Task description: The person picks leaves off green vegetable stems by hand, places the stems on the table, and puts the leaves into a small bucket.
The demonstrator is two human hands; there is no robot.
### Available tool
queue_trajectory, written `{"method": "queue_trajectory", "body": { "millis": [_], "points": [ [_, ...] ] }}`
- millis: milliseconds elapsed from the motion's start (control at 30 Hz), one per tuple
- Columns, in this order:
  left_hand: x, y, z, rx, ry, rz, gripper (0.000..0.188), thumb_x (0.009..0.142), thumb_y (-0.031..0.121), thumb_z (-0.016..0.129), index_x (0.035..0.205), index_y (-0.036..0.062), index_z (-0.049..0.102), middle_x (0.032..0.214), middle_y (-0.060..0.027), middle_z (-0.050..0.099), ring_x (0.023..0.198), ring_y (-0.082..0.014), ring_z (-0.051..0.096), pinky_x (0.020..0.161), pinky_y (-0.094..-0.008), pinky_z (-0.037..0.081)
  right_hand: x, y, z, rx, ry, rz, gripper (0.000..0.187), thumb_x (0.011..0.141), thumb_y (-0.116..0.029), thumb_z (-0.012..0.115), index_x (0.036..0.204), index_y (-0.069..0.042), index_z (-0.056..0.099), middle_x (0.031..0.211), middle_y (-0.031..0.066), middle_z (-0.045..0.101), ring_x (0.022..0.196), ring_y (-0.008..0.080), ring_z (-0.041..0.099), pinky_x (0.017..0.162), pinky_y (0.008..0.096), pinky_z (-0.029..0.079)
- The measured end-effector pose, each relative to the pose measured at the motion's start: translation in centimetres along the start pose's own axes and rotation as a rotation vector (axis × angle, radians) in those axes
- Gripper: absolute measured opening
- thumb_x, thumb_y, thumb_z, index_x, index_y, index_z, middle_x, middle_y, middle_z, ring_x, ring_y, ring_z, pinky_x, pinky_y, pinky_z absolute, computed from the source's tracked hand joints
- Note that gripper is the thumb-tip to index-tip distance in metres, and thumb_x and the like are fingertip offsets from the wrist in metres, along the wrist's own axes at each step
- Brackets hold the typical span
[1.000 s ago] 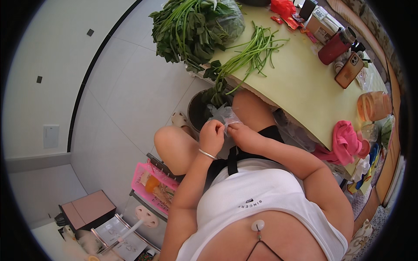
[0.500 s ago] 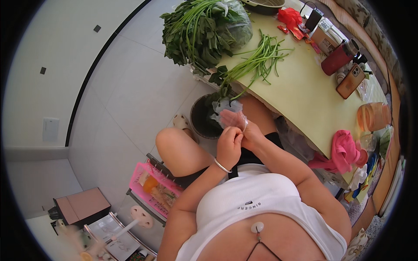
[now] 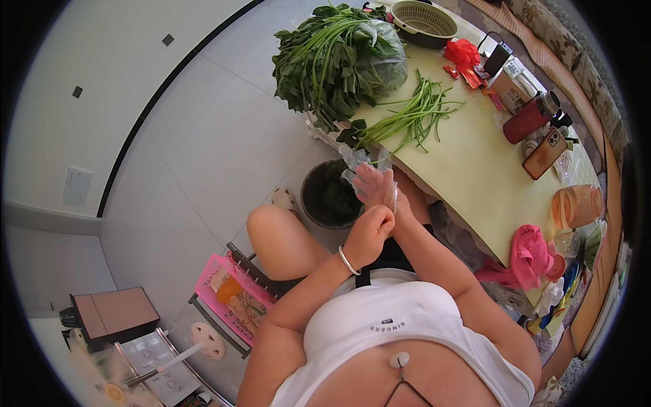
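Observation:
Over my right hand (image 3: 378,184) is a clear, thin plastic glove (image 3: 353,161), with loose crumpled plastic beyond the fingertips. The fingers in it are stretched out and hold nothing. My left hand (image 3: 369,233) is closed at the right wrist, pinching the cuff of the glove. Just beyond the hands, a dark bin (image 3: 317,203) with green leaves inside stands on the floor. Loose green leafy stems (image 3: 413,115) lie on the table's near left corner. Behind them is a big bunch of leafy greens (image 3: 319,68), partly in a clear bag.
The pale yellow-green table (image 3: 475,183) curves along my right. On it are a strainer basket (image 3: 426,22), a red bottle (image 3: 531,119), a phone (image 3: 544,154), a jar of amber liquid (image 3: 576,206) and a pink cloth (image 3: 530,254). A pink basket (image 3: 217,271) stands at my left.
The right hand's fingers have straightened and show more clearly inside the glove. My left hand still pinches at the wrist. The whole view has shifted slightly.

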State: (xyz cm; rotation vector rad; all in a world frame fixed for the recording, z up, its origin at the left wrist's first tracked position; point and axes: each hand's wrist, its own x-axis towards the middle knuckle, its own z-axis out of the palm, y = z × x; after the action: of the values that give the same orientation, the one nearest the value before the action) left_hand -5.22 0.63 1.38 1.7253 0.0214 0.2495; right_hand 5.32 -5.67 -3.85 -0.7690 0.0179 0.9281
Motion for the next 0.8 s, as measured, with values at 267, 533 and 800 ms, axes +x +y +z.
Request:
{"method": "queue_trajectory", "body": {
  "millis": [267, 533, 800],
  "points": [
    [-0.9, -0.5, -0.1, 0.010, -0.070, 0.019, 0.006, 0.085, -0.003, 0.050, 0.083, 0.0018, 0.049, 0.074, -0.0049, 0.046, 0.060, -0.0125, 0.046, 0.056, -0.0249, 0.040, 5.7, 6.6, -8.2, -0.695, -0.227, -0.419, 0.057, 0.096, -0.048, 0.042, 0.139, -0.010, 0.042, 0.143, 0.0048, 0.042, 0.126, 0.0304, 0.043, 0.097, 0.0397, 0.036],
    [-2.3, -2.0, -0.9, -0.227, -0.093, -0.204, 0.007, 0.089, -0.001, 0.051, 0.084, 0.0025, 0.049, 0.072, -0.0009, 0.046, 0.054, -0.0070, 0.042, 0.049, -0.0212, 0.036, 4.8, 5.5, -2.0, -0.248, 0.009, 0.004, 0.050, 0.091, -0.019, 0.053, 0.137, -0.003, 0.043, 0.141, 0.0108, 0.044, 0.131, 0.0263, 0.039, 0.106, 0.0357, 0.032],
    [-3.3, -3.4, -2.1, -0.234, -0.020, -0.239, 0.005, 0.089, -0.001, 0.052, 0.086, 0.0020, 0.050, 0.073, -0.0007, 0.048, 0.054, -0.0064, 0.044, 0.049, -0.0207, 0.038, 8.0, 7.3, -3.3, -0.718, 0.089, -0.111, 0.049, 0.092, -0.022, 0.051, 0.135, -0.001, 0.043, 0.122, 0.0142, 0.060, 0.112, 0.0289, 0.056, 0.093, 0.0336, 0.044]
  ]
}}
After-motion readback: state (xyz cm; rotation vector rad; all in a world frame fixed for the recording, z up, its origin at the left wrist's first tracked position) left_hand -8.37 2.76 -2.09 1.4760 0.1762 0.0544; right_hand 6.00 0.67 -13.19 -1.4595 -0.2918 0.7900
